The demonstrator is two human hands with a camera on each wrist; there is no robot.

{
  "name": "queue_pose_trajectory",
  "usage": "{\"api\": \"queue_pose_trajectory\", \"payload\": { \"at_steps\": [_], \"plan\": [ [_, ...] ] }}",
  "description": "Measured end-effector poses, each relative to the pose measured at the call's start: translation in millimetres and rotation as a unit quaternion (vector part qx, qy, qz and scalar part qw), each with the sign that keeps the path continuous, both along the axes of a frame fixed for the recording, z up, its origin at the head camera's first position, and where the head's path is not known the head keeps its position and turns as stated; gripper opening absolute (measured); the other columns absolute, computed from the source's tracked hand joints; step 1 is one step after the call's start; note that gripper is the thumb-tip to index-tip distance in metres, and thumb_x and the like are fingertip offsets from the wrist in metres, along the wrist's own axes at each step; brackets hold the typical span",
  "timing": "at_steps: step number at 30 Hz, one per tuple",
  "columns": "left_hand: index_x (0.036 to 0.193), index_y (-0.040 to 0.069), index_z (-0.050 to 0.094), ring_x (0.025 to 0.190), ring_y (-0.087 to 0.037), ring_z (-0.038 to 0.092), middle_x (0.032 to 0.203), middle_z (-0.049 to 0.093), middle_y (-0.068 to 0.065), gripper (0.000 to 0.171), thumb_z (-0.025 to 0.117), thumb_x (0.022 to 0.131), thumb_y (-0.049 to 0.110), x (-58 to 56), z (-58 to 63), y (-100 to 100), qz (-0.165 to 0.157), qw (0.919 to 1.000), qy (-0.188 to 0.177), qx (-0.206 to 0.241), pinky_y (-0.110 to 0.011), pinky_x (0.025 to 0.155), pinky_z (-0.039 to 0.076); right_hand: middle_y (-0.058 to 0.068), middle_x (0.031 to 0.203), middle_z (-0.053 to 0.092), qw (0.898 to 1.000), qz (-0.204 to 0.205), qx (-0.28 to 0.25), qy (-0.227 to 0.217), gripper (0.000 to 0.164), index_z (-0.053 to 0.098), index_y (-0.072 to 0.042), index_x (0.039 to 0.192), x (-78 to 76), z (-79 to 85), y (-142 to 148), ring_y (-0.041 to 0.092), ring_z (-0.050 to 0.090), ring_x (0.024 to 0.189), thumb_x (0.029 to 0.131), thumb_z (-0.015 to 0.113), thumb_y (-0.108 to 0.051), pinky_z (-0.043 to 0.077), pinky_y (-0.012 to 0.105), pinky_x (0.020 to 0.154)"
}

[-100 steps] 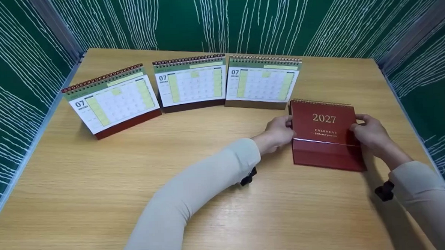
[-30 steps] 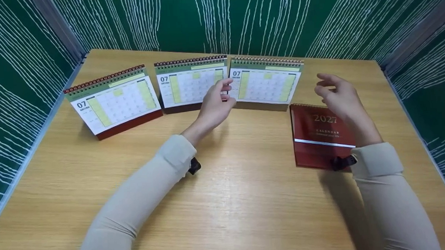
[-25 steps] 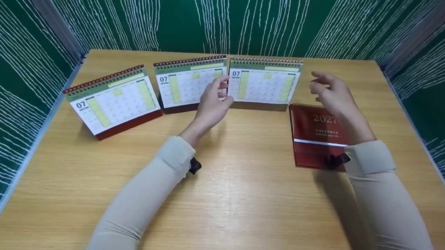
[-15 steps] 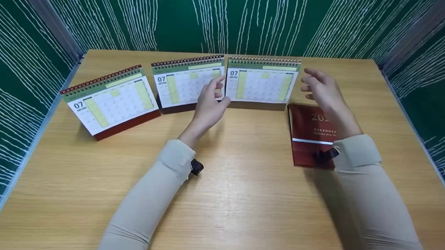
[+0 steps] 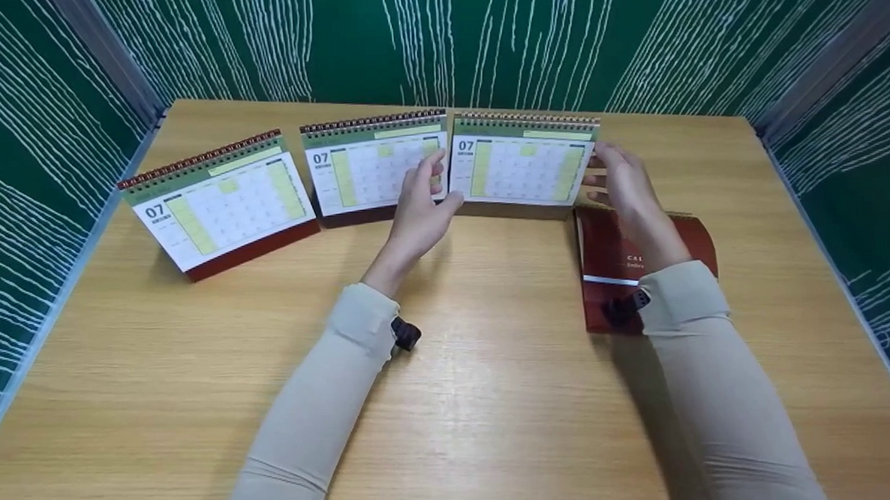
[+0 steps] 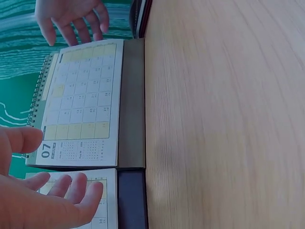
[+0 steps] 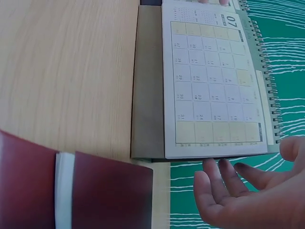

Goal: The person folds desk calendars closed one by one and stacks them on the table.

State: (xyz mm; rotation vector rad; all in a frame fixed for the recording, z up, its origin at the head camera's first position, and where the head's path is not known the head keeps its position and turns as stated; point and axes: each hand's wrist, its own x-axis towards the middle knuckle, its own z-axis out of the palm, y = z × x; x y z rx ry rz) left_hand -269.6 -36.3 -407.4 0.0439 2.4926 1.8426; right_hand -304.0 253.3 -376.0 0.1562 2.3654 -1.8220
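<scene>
Three spiral desk calendars, each turned to month 07, stand in a row at the back of the table. My left hand (image 5: 419,217) hovers with relaxed fingers before the middle calendar (image 5: 363,175), its thumb near the left edge of the right-hand calendar (image 5: 520,168). At that calendar's opposite edge is my right hand (image 5: 630,189), fingers loosely bent and fingertips right at the edge (image 7: 214,86). Neither hand grips anything. Below my right forearm, a dark red 2027 calendar (image 5: 689,239) stands with its closed cover facing me, partly hidden by the sleeve.
A third white calendar page on a red stand (image 5: 221,207) is angled at the left of the row. The wooden table (image 5: 451,400) extends in front. Green walls (image 5: 376,42) with white streaks enclose its back and sides.
Both hands let go of the dark red calendar and moved up and left. Over the last second the right hand has come leftward to the right-hand calendar's edge; the left hand has barely moved.
</scene>
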Motion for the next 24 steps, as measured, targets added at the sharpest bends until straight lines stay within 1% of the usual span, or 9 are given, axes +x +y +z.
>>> {"api": "queue_pose_trajectory", "payload": {
  "at_steps": [4, 8, 10, 15, 18, 21, 24],
  "plan": [
    [0.169, 0.024, 0.028, 0.144, -0.024, 0.042, 0.165, 0.032, -0.006, 0.072, 0.062, 0.106, 0.016, 0.0, -2.2, 2.5, -0.014, 0.9999, -0.006, 0.007, -0.033, 0.112, 0.048, 0.002, 0.144, 0.047, 1.0, -0.005, -0.009, -0.014, 0.061, 0.045, -0.017, 0.159, -1.7, -0.9, -1.6, 0.023, 0.048, 0.126, 0.114, 0.026, -0.054, 0.043, 0.036, 0.104],
    [0.17, 0.025, 0.024, 0.146, -0.025, 0.041, 0.167, 0.027, -0.007, 0.075, 0.061, 0.106, 0.015, 0.2, -5.6, 2.9, -0.024, 0.9994, -0.014, 0.018, -0.035, 0.115, 0.046, 0.002, 0.146, 0.046, 1.0, -0.002, -0.014, -0.018, 0.064, 0.046, -0.019, 0.157, -3.0, -1.4, -2.7, 0.024, 0.047, 0.128, 0.112, 0.024, -0.059, 0.04, 0.038, 0.106],
    [0.17, 0.024, 0.023, 0.147, -0.025, 0.039, 0.166, 0.027, -0.008, 0.076, 0.062, 0.106, 0.015, 0.5, -7.7, 2.3, -0.026, 0.9993, -0.016, 0.022, -0.037, 0.118, 0.042, 0.002, 0.145, 0.046, 1.0, 0.002, -0.012, -0.018, 0.064, 0.048, -0.019, 0.155, -3.9, -1.5, -3.4, 0.023, 0.046, 0.128, 0.112, 0.024, -0.061, 0.039, 0.039, 0.108],
    [0.171, 0.024, 0.021, 0.145, -0.024, 0.039, 0.163, 0.028, -0.007, 0.079, 0.063, 0.105, 0.018, 0.9, -12.1, 1.4, -0.034, 0.9992, -0.01, 0.019, -0.039, 0.122, 0.035, 0.001, 0.138, 0.049, 1.0, 0.007, -0.015, -0.018, 0.068, 0.051, -0.018, 0.151, -7.5, -1.3, -5.4, 0.022, 0.048, 0.124, 0.11, 0.024, -0.064, 0.038, 0.043, 0.109],
    [0.172, 0.024, 0.02, 0.142, -0.024, 0.039, 0.162, 0.029, -0.007, 0.081, 0.063, 0.103, 0.019, 1.3, -13.3, 1.7, -0.036, 0.9991, -0.009, 0.02, -0.039, 0.122, 0.033, 0.001, 0.136, 0.05, 0.999, 0.002, -0.022, -0.025, 0.068, 0.051, -0.017, 0.149, -8.7, -0.6, -5.9, 0.022, 0.049, 0.123, 0.11, 0.024, -0.065, 0.038, 0.045, 0.109],
    [0.172, 0.024, 0.02, 0.141, -0.024, 0.04, 0.16, 0.03, -0.008, 0.082, 0.064, 0.102, 0.019, 1.9, -14.2, 2.1, -0.033, 0.9991, -0.011, 0.023, -0.039, 0.122, 0.032, 0.001, 0.136, 0.05, 0.999, -0.001, -0.021, -0.034, 0.068, 0.051, -0.017, 0.147, -9.4, 0.1, -5.6, 0.022, 0.049, 0.124, 0.109, 0.023, -0.066, 0.038, 0.044, 0.108],
    [0.172, 0.022, 0.02, 0.142, -0.023, 0.039, 0.162, 0.029, -0.008, 0.082, 0.064, 0.103, 0.018, 1.3, -15.2, 2.4, -0.033, 0.999, -0.014, 0.025, -0.038, 0.123, 0.031, 0.002, 0.138, 0.048, 0.999, 0.005, -0.028, -0.043, 0.069, 0.051, -0.018, 0.147, -10.3, 0.6, -5.3, 0.024, 0.049, 0.126, 0.109, 0.021, -0.067, 0.037, 0.046, 0.111]
  ]
}}
